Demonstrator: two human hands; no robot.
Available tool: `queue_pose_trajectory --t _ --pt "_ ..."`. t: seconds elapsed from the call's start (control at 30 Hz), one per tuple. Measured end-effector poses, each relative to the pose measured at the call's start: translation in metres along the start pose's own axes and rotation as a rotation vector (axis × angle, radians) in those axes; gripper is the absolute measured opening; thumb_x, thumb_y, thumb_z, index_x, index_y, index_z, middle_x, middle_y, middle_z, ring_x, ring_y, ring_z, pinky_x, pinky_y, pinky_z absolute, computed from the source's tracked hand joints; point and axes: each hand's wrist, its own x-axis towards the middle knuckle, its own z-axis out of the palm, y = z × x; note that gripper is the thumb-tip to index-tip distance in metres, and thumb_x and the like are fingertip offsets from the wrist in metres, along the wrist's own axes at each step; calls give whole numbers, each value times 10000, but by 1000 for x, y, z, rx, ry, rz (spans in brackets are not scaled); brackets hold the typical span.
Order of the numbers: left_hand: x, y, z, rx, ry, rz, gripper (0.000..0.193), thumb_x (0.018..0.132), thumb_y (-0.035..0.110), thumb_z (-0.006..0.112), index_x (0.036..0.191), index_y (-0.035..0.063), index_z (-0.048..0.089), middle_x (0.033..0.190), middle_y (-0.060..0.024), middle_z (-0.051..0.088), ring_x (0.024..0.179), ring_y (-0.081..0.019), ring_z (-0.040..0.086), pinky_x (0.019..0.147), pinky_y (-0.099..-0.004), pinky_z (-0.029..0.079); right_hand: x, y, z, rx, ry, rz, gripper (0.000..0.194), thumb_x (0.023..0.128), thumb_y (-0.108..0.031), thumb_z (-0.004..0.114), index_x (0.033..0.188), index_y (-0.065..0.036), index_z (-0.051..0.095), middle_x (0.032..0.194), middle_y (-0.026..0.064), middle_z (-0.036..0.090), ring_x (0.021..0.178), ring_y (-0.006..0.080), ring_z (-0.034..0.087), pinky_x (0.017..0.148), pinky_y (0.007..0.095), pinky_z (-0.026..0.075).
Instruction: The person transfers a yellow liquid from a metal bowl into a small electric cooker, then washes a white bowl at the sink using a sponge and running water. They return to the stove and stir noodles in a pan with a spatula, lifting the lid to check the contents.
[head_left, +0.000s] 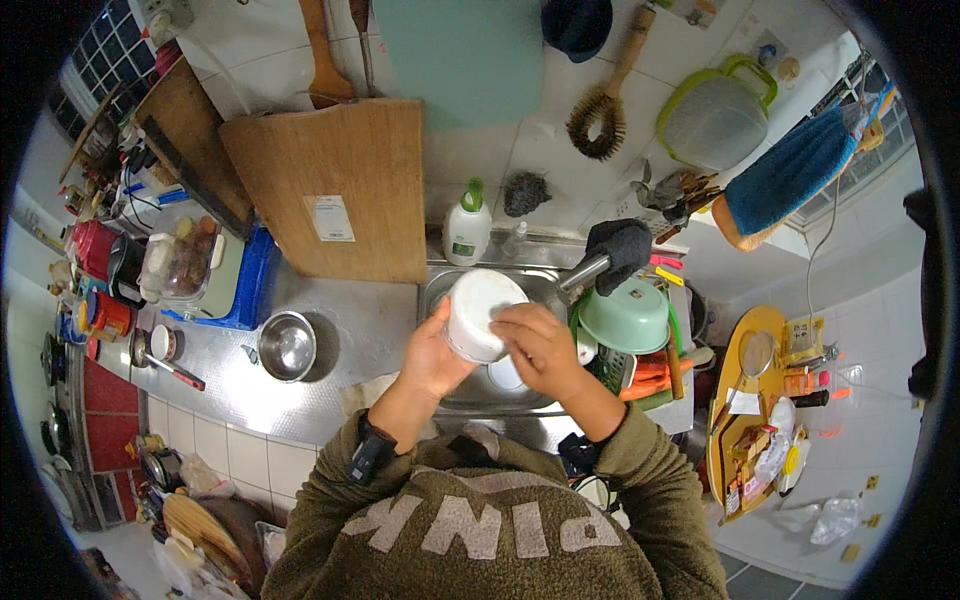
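Observation:
Over the stainless-steel sink (469, 403) I hold a white round bowl or tub (480, 294), its flat base turned up towards me. My left hand (429, 358) grips it around the side, thumb along the wall. The fingers of my right hand (541, 346) are bent over the base and touch it near its right edge; whether they grip it is unclear. Beneath the hands, a white round dish (505, 373) lies in the sink, partly hidden. A black cloth (626, 251) covers part of the faucet (585, 274) to the right.
A white bottle with a green top (468, 232) stands behind the sink. A steel bowl (287, 346) sits on the counter at left, before a wooden board (337, 187). At right are a green basin (625, 315) and carrots (646, 377). A wire brush (598, 124) hangs on the wall.

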Motion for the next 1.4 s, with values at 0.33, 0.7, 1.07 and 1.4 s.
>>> queue_pose_trajectory --t 0.33,0.7,1.07,1.4 --pt "-5 1 -1 -9 -25 12 576 990 456 383 1408 59 377 1407 -142 450 1298 -303 427 1081 -489 333 -4 -5 -4 -25 -4 -75 371 691 -11 625 1062 -35 618 1104 129 612 1001 328 597 860 410 501" --pt "-14 0 20 21 11 14 540 1017 433 321 1399 57 387 1400 -124 459 1288 -287 445 1068 -455 359 -8 -9 -10 -113 -41 12 512 791 -200 692 1266 -78 544 1297 143 541 1176 327 529 979 466 404" --pt "-27 -33 57 434 220 376 485 1013 322 451 1368 -3 389 1351 -93 481 1245 -176 457 1055 -346 351 32 -17 26 480 71 438 631 1009 -400 340 1457 37 257 1518 236 246 1425 351 213 1160 372 149" --pt "-33 -21 56 586 229 258 548 1037 400 315 1366 -32 380 1306 -129 499 1212 -203 479 1030 -344 360 20 -26 14 445 20 256 801 921 -357 551 1511 -27 120 1551 202 180 1429 313 200 1147 374 166"
